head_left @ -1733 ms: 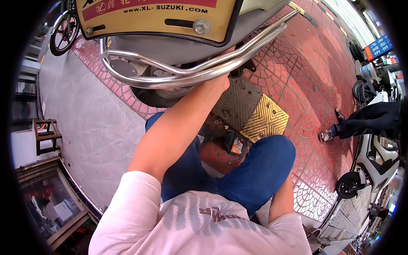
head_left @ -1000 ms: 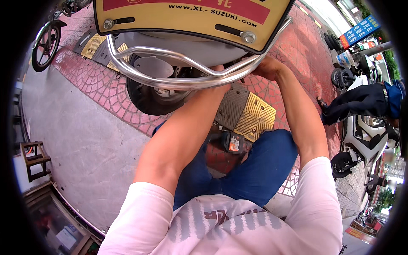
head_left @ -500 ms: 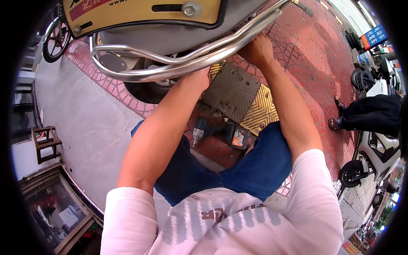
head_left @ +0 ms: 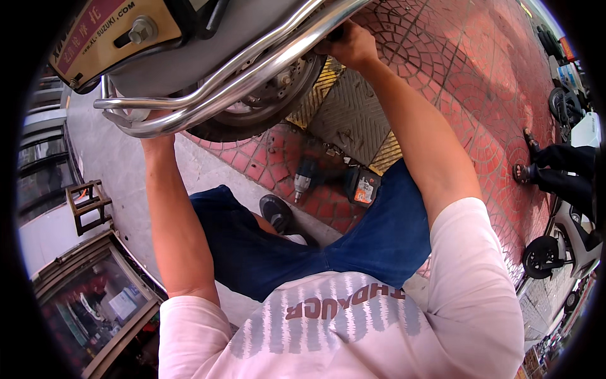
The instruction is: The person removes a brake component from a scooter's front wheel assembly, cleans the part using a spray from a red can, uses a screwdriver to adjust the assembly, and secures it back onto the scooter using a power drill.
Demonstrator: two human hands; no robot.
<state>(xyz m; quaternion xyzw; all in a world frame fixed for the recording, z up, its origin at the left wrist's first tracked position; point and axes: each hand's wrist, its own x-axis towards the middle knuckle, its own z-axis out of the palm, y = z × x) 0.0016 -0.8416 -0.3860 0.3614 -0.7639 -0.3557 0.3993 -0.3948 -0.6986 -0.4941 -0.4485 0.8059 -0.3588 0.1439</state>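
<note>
The rear of a motorcycle hangs over me, with a curved chrome bar [head_left: 243, 82] below a yellow licence plate [head_left: 104, 38]. My left hand [head_left: 158, 141] reaches up behind the left end of that bar. The bar covers its fingers, so their grip cannot be seen. On the far side, my right hand [head_left: 353, 46] is curled beside the bar, near the top of the wheel, around a dark part I cannot make out. Between my hands shows a black-tyred wheel [head_left: 243, 123] with a brake disc [head_left: 274, 88].
On the red paving lie a cordless impact wrench [head_left: 304, 180] and, close by, a battery pack [head_left: 363, 188]. A yellow and grey ramp [head_left: 350, 114] is beyond them. A wooden stool [head_left: 88, 205] stands left; a person in dark trousers [head_left: 562, 174] and parked scooters [head_left: 577, 237] are right.
My left hand has moved left, from beneath the bar's middle to its left end. The motorcycle's rear appears shifted left and tilted in view, exposing more wheel. My right hand has risen slightly leftward.
</note>
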